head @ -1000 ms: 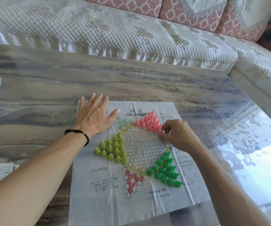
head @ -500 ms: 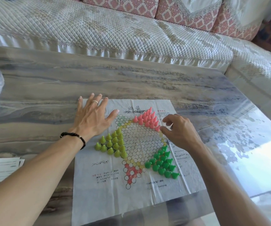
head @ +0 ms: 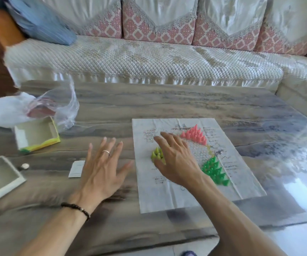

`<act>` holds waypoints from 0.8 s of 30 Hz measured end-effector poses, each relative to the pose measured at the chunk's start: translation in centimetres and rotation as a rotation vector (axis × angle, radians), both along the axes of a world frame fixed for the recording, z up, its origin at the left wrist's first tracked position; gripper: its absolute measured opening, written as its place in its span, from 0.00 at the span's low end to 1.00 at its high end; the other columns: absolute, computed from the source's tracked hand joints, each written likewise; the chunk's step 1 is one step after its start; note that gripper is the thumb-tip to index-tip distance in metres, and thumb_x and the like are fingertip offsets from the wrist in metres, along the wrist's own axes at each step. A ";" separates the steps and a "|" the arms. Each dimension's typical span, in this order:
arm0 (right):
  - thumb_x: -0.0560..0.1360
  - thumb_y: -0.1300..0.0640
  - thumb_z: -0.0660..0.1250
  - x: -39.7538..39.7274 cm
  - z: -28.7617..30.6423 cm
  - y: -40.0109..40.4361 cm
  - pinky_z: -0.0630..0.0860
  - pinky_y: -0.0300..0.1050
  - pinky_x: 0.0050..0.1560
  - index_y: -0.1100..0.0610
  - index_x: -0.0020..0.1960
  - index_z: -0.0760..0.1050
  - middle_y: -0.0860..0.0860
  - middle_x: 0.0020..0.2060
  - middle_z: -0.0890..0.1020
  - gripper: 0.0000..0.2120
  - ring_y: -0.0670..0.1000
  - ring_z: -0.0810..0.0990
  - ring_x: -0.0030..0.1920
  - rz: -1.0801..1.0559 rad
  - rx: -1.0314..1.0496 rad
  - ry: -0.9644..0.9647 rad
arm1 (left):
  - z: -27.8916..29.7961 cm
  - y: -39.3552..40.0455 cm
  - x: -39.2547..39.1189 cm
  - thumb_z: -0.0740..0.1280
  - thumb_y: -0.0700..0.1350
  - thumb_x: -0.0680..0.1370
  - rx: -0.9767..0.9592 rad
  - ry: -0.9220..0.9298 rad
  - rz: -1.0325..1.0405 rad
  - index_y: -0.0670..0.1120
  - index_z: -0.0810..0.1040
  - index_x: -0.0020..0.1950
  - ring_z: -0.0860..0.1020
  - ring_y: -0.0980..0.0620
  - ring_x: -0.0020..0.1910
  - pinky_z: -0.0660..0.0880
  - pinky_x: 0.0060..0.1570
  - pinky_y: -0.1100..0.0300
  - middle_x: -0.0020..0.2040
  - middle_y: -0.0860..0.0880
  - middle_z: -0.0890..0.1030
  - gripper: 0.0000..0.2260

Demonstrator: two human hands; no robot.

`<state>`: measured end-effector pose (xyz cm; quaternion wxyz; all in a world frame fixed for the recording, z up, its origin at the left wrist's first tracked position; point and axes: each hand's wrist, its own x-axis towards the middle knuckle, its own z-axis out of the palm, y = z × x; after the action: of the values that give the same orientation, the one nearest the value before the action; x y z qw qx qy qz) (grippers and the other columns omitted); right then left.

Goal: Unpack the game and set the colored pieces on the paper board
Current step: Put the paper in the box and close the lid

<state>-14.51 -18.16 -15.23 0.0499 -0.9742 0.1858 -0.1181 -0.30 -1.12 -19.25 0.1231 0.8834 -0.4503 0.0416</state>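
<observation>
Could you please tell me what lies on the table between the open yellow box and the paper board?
In the head view, the left hand hovers there, open, with a small white slip beside it; otherwise the stretch from box to board is bare table.

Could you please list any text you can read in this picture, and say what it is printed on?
None is legible.
Paper board: printed title and small red and dark text blocks, all too blurred to read.
Paper slip: faint print, too small to read.
</observation>
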 end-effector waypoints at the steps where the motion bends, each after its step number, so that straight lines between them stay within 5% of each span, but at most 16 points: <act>1: 0.76 0.46 0.63 0.7 -0.2 1.2 0.63 0.54 0.68 0.54 0.73 0.61 0.54 0.73 0.63 0.28 0.57 0.61 0.72 0.024 0.011 0.006 | -0.2 1.6 0.0 0.44 0.68 0.77 0.004 -0.007 0.014 0.45 0.67 0.74 0.59 0.44 0.76 0.50 0.73 0.40 0.74 0.44 0.66 0.36; 7: 0.77 0.51 0.62 5.2 -1.4 6.8 0.69 0.54 0.62 0.55 0.72 0.62 0.54 0.70 0.67 0.26 0.57 0.67 0.67 0.151 0.097 0.067 | -0.9 8.9 1.3 0.52 0.64 0.75 0.040 -0.018 0.121 0.42 0.68 0.73 0.62 0.42 0.74 0.59 0.70 0.39 0.73 0.43 0.68 0.34; 13: 0.73 0.55 0.64 8.9 -2.7 9.2 0.71 0.52 0.61 0.55 0.71 0.65 0.55 0.63 0.72 0.27 0.59 0.72 0.64 0.101 0.317 0.137 | -0.5 8.9 3.4 0.58 0.52 0.80 0.072 0.158 0.111 0.49 0.52 0.79 0.48 0.48 0.78 0.51 0.75 0.46 0.79 0.51 0.53 0.30; 18: 0.76 0.49 0.61 10.7 -3.4 11.2 0.70 0.51 0.61 0.55 0.68 0.68 0.54 0.61 0.74 0.22 0.56 0.70 0.64 0.112 0.371 0.101 | -1.3 9.1 4.5 0.56 0.50 0.81 0.085 0.214 0.056 0.49 0.60 0.77 0.53 0.51 0.77 0.51 0.74 0.48 0.78 0.52 0.58 0.24; 24: 0.71 0.49 0.68 13.9 -3.5 12.2 0.73 0.49 0.54 0.56 0.58 0.75 0.54 0.54 0.75 0.19 0.57 0.74 0.56 0.114 0.353 0.212 | -1.5 12.7 7.9 0.69 0.41 0.69 0.053 -0.149 0.242 0.41 0.80 0.55 0.77 0.41 0.60 0.68 0.62 0.39 0.56 0.41 0.81 0.15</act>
<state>-0.56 -5.97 -18.70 0.2066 -0.9662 0.1524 0.0224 7.59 11.55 -20.79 0.0600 0.9286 -0.3494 0.1095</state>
